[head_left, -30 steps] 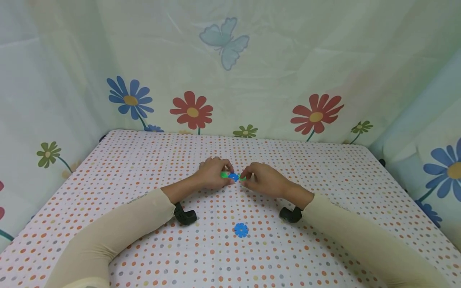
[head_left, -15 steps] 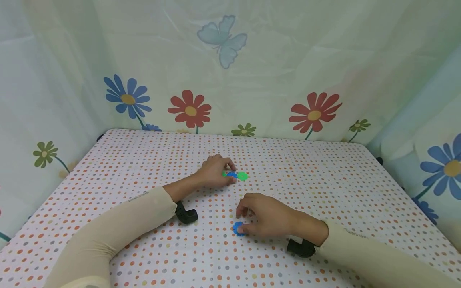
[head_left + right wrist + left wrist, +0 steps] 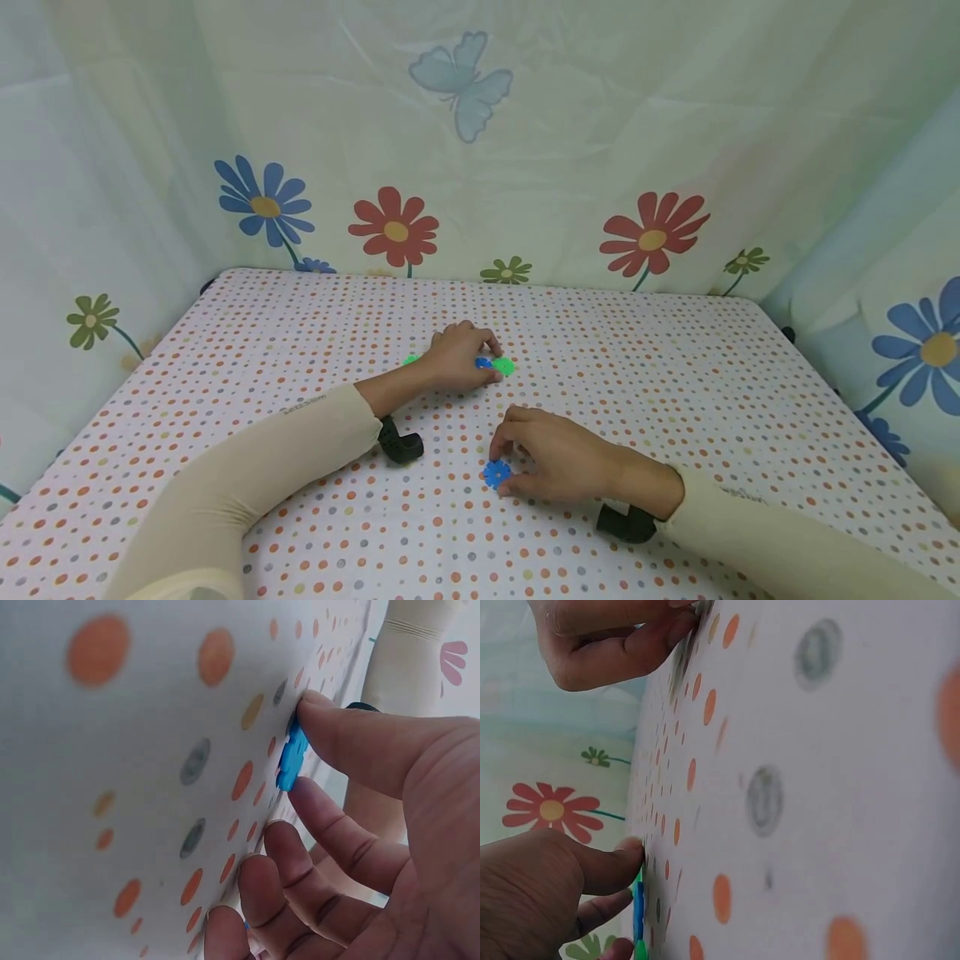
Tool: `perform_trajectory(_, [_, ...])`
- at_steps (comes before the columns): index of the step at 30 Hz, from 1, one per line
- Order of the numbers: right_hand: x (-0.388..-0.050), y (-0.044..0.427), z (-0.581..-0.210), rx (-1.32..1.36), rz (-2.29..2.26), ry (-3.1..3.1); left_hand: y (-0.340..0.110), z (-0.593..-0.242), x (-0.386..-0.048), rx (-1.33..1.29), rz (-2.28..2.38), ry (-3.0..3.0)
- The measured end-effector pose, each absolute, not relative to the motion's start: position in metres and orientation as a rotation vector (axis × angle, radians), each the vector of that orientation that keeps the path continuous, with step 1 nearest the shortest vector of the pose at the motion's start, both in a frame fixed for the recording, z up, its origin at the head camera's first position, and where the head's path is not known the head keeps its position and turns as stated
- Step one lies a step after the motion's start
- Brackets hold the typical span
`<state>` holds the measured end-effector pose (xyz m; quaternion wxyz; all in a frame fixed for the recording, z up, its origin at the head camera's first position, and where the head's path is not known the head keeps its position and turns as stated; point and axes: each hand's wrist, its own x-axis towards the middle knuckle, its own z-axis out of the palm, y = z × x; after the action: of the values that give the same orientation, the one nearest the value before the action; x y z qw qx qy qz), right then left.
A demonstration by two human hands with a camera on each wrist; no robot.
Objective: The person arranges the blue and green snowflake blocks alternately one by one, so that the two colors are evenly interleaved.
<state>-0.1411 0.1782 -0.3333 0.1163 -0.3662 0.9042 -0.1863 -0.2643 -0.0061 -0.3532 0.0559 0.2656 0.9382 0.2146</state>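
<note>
My left hand (image 3: 459,358) spans a row of flat, notched plastic snowflake discs, its thumb and index finger at the edges. Right of its palm show a blue disc (image 3: 483,363) and a green disc (image 3: 504,367), joined edge to edge. Another green disc (image 3: 410,360) peeks out behind the wrist; whether it joins the row is hidden. Closer to the person, my right hand (image 3: 566,454) pinches a separate blue disc (image 3: 497,474) between thumb and index finger. In the right wrist view that blue disc (image 3: 292,757) is tilted slightly at the tabletop, the other fingers loosely bent.
A white cloth with coloured dots (image 3: 322,517) covers the table. Black wrist mounts (image 3: 400,446) sit under both forearms. A curtain (image 3: 555,150) printed with flowers and a butterfly hangs behind the table and along its sides.
My right hand has left the green disc at the row's right end, come toward the person and taken the separate blue disc. My left hand has shifted right along the row, uncovering a green disc behind it.
</note>
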Motion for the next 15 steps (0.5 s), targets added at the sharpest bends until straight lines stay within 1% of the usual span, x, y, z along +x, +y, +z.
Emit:
perform_trajectory(7, [-0.1420,0.1773,-0.3330,-1.092,-0.528,2.648,-0.0060,-0.3515,-0.2636,0.783,0.668,2.849])
perform_trajectory(15, [-0.1397,0.1766,-0.3344,-1.117,-0.553,2.617,-0.0049,-0.3549,-0.2647,0.824,0.656,2.874])
